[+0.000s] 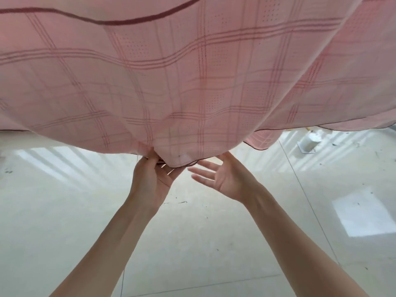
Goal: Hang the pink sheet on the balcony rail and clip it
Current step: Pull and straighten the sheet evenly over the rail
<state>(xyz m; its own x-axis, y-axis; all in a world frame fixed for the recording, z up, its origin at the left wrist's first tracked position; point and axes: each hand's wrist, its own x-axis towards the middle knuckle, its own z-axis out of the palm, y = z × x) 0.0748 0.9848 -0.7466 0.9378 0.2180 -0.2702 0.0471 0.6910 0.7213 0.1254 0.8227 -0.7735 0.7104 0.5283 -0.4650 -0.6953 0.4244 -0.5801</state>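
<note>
Right, we judge we're in the spreading and hanging step: the pink sheet (192, 78) billows overhead across the whole upper frame, its dark-trimmed hem sagging to about 12 o'clock of our hands, and no rail or clip is in view, so clipping isn't started. Our left hand (150, 179) pinches the gathered hem, thumb and fingers curled on the fabric, while our right hand (225, 179), just at its 3 o'clock, is spread with fingers straight, only the thumb tip near or touching the hem. Next we likely need the right hand to catch the hem further along and pull the cloth flat.
</note>
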